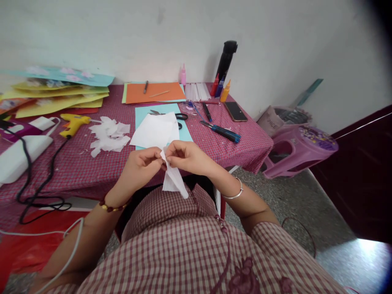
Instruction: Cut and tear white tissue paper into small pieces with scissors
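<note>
Between the fingertips of both my hands is a piece of thin white tissue paper (174, 181), pinched at its top and hanging down over my lap. My left hand (142, 166) grips it from the left, and my right hand (188, 157) pinches the same spot from the right. Just beyond, a larger white sheet (156, 130) lies on a light blue sheet (188, 136) at the table's near edge. Scissors with black handles (181, 116) lie partly under the white sheet. Torn white paper scraps (108, 134) are heaped to the left.
The table (76, 159) has a red checked cloth. A yellow glue gun (73, 124) with a black cord and a white power strip (24, 157) lie left. A box cutter (222, 131), a phone (235, 111) and small paint bottles (225, 90) are right. A pink stool (294, 151) stands beyond.
</note>
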Available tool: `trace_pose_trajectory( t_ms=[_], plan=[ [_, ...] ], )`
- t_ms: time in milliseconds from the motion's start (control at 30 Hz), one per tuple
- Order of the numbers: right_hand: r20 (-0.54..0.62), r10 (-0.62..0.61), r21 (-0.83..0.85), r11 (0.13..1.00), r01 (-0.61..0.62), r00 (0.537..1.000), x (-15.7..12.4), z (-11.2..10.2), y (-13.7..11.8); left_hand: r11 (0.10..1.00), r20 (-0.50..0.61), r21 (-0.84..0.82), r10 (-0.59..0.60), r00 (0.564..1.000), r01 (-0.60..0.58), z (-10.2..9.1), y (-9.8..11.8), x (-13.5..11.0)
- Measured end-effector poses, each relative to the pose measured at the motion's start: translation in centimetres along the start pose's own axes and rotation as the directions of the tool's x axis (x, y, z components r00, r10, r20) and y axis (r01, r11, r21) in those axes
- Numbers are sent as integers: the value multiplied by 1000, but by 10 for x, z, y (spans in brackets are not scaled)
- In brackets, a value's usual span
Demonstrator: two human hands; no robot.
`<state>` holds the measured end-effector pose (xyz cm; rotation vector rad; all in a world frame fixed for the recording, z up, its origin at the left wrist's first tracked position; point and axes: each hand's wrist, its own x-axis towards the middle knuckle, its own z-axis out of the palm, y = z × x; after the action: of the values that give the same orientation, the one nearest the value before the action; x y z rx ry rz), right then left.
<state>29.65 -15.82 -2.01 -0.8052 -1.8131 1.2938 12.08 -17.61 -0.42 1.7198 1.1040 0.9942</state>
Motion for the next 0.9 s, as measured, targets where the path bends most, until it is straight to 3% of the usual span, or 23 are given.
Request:
trace_pose_trajectory(
  t_ms=[567, 700, 900],
  plan=[
    [14, -34, -11, 999, 34, 999, -2, -2, 0, 998, 48, 39, 41, 998, -43, -3, -1, 1],
    [20, -53, -72, 996, 54, 998, -3, -2, 0, 999, 108, -19, 35, 994, -33, -4, 1, 0],
    [38, -56, 4, 998, 56, 998, -1, -1, 3, 995, 125, -96, 12, 992, 0, -3, -3, 0]
  ],
)
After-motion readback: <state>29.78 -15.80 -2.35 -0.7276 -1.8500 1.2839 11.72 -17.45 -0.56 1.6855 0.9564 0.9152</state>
